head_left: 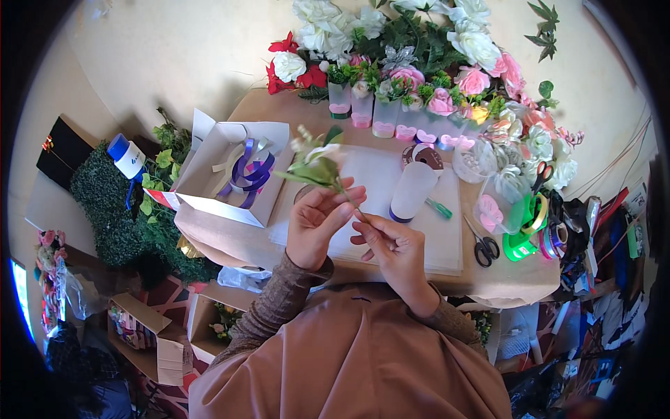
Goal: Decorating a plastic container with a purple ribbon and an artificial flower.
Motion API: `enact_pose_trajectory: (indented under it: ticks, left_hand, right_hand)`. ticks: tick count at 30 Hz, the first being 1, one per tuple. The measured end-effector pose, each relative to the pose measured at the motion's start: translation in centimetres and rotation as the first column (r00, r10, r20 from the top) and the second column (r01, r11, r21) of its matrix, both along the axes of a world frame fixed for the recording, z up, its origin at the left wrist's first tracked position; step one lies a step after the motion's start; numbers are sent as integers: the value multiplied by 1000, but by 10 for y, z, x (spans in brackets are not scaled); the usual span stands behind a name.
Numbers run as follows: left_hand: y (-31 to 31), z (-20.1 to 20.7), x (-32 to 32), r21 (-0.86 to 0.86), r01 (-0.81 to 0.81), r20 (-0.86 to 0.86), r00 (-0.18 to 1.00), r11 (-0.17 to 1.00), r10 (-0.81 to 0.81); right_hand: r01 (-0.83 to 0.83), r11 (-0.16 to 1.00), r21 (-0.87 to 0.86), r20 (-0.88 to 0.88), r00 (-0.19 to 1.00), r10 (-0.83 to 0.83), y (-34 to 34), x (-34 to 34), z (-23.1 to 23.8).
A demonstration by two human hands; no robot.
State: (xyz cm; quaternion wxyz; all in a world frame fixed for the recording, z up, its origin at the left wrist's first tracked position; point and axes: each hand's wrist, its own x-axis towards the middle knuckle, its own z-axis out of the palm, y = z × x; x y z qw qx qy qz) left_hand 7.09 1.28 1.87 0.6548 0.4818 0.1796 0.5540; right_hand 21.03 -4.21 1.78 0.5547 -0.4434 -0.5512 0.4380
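Observation:
Between my two hands, in front of me over the table, is an artificial flower stem (317, 171) with green leaves and small whitish blooms; its head is blurred. My left hand (315, 225) is around the upper stem just below the leaves, thumb and fingers closing on it. The lower end of the stem is pinched by the thumb and fingers of my right hand (396, 250). Beyond my right hand stands a frosted cylinder vase (413, 187) with a dark blue band at its base, tilted in view. Beside it lies a small green-handled tool (439, 208).
White sheets (436, 244) cover the table's middle. At left, an open white box (271, 192) holds purple ribbon (252, 171). Black scissors (483, 246) and a green tape dispenser (520, 244) lie right. Small frosted vases (386, 115) with flowers line the back. Cardboard boxes (169, 353) stand below.

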Motion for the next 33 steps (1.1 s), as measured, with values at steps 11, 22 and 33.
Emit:
enact_pose_trajectory:
  ticks: [11, 22, 33]
  left_hand:
    - [-3, 5, -3, 49, -113, -70, 991, 992, 117]
    - [-7, 1, -10, 121, -69, -204, 975, 990, 92]
    - [-8, 1, -9, 102, -80, -212, 972, 992, 100]
  right_hand:
    - [9, 989, 148, 117, 993, -27, 6, -9, -8]
    - [-52, 998, -39, -95, 994, 48, 10, -5, -14]
    - [-60, 995, -80, -150, 988, 47, 9, -3, -10]
